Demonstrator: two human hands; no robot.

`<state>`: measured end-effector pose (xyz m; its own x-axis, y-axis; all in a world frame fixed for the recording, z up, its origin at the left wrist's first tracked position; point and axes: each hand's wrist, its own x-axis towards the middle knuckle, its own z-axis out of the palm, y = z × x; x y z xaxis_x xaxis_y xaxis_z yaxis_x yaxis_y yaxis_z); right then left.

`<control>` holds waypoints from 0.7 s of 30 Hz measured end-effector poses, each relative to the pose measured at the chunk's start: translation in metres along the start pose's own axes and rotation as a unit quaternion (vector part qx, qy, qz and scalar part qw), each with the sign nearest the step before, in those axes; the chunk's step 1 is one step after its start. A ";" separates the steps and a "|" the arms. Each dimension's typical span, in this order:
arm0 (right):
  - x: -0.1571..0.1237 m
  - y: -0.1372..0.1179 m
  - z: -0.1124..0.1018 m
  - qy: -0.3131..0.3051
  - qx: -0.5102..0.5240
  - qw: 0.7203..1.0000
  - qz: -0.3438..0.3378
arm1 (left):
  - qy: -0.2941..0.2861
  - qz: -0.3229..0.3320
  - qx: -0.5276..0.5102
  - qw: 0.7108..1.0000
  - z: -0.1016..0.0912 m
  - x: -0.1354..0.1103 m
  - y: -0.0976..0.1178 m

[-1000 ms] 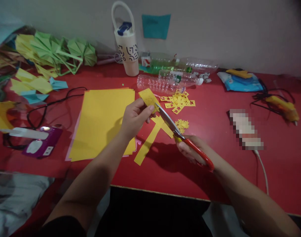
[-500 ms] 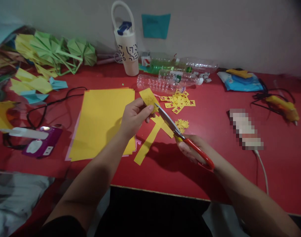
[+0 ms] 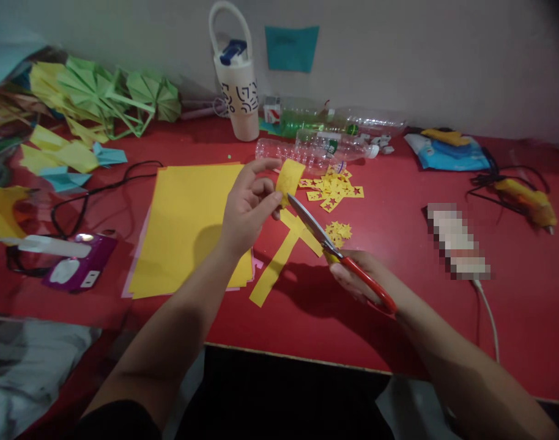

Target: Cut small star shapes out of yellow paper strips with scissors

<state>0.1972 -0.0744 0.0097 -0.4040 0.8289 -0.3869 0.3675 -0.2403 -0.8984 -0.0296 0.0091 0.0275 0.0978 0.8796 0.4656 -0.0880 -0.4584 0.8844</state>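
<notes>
Between the thumb and fingers of my left hand (image 3: 249, 208) is a small piece of yellow paper (image 3: 291, 175), its top curling over to the right. My right hand (image 3: 357, 275) grips red-handled scissors (image 3: 369, 282). Their blades look closed or nearly so, with the tip at the paper's lower edge by my left thumb. Beneath lie yellow paper strips (image 3: 274, 269) on the red table. Beyond the blades is a small heap of cut yellow stars (image 3: 339, 233), and behind it a pile of yellow scraps with star-shaped holes (image 3: 332, 189).
Yellow sheets (image 3: 183, 226) are stacked at left, near a purple power socket (image 3: 80, 263). Clear plastic bottles (image 3: 284, 156) and a white tumbler (image 3: 238, 98) stand or lie at the back. To the right are a charging phone (image 3: 458, 241) and a yellow glue gun (image 3: 527, 201).
The yellow paper has turned in my left hand, shifting right and bending, and my left fingers have lifted and spread off it. The scissors and right hand have hardly moved.
</notes>
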 end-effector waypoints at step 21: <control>-0.005 -0.008 -0.002 -0.040 -0.026 0.999 -0.022 | -0.026 -0.084 -0.055 0.995 -0.009 0.001 0.007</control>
<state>0.1979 -0.0752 0.0192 -0.4860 0.7942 -0.3647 0.3894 -0.1768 -0.9039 -0.0393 0.0082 0.0340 0.1705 0.9339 0.3142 -0.1728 -0.2856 0.9426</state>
